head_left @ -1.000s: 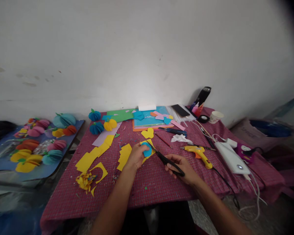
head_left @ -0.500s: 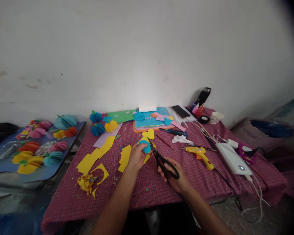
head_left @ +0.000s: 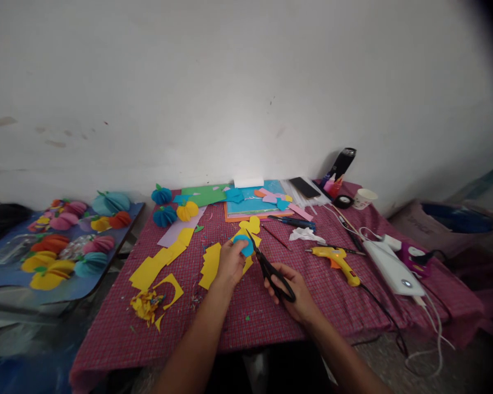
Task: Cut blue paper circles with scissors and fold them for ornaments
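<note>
My left hand had its grip closed on a blue paper disc stacked against a piece of yellow paper, holding both just above the desk. My right hand had its fingers through the loops of the black scissors, grip wrapped tight around the handles. The blades pointed up and away from me, tips touching the edge of the disc and the yellow piece. How far apart the blades stood, I could not tell from here.

Just beyond my left hand, a yellow heart shape lay flat on the red checked cloth. To the left sat cut yellow sheets and a heap of yellow scraps near the front edge. To the right of the scissors lay a yellow glue gun, with a crumpled white tissue behind it. Farther right, a white power bank rested with its cables trailing off the desk.

At the back, a stack of coloured paper lay flat, with 2 blue paper balls and 1 yellow one at its left. A white cup stood near the far right corner. A second, blue table off to the left carried more paper balls in many colours.
</note>
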A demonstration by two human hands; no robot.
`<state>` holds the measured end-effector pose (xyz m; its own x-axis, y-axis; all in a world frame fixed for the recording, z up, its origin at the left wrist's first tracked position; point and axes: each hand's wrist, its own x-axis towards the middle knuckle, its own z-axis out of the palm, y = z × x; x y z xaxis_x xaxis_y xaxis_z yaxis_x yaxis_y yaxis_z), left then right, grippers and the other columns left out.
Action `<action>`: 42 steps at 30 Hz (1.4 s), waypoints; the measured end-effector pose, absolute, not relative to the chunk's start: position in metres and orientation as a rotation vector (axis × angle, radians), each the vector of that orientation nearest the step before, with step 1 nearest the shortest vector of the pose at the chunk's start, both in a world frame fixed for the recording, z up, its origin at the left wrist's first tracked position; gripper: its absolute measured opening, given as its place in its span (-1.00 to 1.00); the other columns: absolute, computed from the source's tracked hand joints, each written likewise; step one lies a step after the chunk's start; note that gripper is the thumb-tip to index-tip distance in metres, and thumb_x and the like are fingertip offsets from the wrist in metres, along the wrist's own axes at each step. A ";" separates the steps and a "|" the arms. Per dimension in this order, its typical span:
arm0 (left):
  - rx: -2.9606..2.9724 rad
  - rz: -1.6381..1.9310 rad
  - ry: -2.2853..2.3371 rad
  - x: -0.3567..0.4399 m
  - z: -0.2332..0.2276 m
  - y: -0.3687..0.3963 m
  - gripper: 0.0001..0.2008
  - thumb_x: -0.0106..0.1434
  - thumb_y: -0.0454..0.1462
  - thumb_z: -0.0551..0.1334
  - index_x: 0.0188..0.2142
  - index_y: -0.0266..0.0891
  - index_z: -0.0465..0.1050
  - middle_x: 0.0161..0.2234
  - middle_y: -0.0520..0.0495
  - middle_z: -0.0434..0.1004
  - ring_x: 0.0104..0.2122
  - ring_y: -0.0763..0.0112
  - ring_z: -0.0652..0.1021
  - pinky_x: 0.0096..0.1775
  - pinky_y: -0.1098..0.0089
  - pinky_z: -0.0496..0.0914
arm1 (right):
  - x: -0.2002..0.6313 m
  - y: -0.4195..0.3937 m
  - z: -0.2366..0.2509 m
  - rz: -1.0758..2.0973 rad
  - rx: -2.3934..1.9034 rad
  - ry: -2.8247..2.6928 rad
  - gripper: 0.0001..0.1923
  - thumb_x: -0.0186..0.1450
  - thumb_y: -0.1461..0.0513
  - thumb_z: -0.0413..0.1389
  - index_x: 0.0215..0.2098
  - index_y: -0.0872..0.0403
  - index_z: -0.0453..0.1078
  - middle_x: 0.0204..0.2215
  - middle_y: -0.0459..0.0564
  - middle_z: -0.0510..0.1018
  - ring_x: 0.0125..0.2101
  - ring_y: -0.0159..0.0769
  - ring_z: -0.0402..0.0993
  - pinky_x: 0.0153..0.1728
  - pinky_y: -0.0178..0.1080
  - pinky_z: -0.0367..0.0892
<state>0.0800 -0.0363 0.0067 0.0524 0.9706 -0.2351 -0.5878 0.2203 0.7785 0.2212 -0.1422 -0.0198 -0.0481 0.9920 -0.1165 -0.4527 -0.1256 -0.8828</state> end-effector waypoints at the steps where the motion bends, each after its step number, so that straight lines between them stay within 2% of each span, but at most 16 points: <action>1: 0.562 1.284 0.864 0.080 0.007 -0.036 -0.83 -0.12 -0.34 0.38 -0.52 -0.31 0.42 -0.57 0.07 0.45 -0.58 0.55 0.40 -0.48 0.49 0.25 | 0.221 -0.142 -0.019 1.499 -0.933 -0.810 -0.79 0.24 0.18 0.26 -0.20 0.13 0.46 -0.48 -0.02 0.54 -0.59 -0.44 0.34 -0.69 -0.45 0.23; 17: 0.572 1.273 0.866 0.079 0.010 -0.037 -0.84 -0.13 -0.35 0.37 -0.55 -0.30 0.39 -0.59 0.08 0.41 -0.59 0.57 0.38 -0.49 0.49 0.23 | 0.224 -0.142 -0.021 1.518 -0.945 -0.813 -0.76 0.22 0.16 0.27 -0.20 0.12 0.46 -0.47 -0.02 0.55 -0.61 -0.45 0.34 -0.70 -0.44 0.22; 22: 0.575 1.254 0.848 0.079 0.011 -0.037 -0.83 -0.14 -0.36 0.37 -0.56 -0.30 0.39 -0.59 0.07 0.40 -0.60 0.57 0.37 -0.49 0.49 0.24 | 0.231 -0.148 -0.017 1.593 -0.833 -0.816 -0.68 0.23 0.11 0.26 -0.12 0.11 0.43 -0.40 0.03 0.57 -0.53 -0.38 0.42 -0.58 -0.38 0.31; 25: 0.568 1.253 0.852 0.078 0.010 -0.036 -0.83 -0.15 -0.36 0.37 -0.57 -0.29 0.38 -0.61 0.09 0.37 -0.61 0.57 0.35 -0.50 0.49 0.25 | 0.238 -0.150 -0.014 1.585 -0.869 -0.879 -0.72 0.24 0.13 0.26 -0.16 0.13 0.43 -0.41 0.02 0.56 -0.54 -0.40 0.40 -0.60 -0.40 0.27; 34: 0.718 1.047 0.826 0.078 0.003 -0.039 -0.86 -0.14 -0.37 0.34 -0.49 -0.33 0.49 -0.52 0.00 0.49 -0.55 0.50 0.43 -0.42 0.43 0.33 | 0.257 -0.147 -0.005 1.548 -1.005 -0.951 -0.73 0.23 0.16 0.26 -0.16 0.14 0.44 -0.44 0.00 0.55 -0.57 -0.41 0.36 -0.63 -0.41 0.24; 42: 0.776 0.930 0.830 0.078 0.003 -0.042 -0.86 -0.16 -0.36 0.35 -0.52 -0.32 0.48 -0.57 0.01 0.45 -0.59 0.51 0.39 -0.47 0.45 0.26 | 0.268 -0.144 0.003 1.574 -1.058 -0.970 -0.69 0.18 0.14 0.29 -0.17 0.13 0.44 -0.45 0.00 0.56 -0.59 -0.41 0.37 -0.64 -0.40 0.24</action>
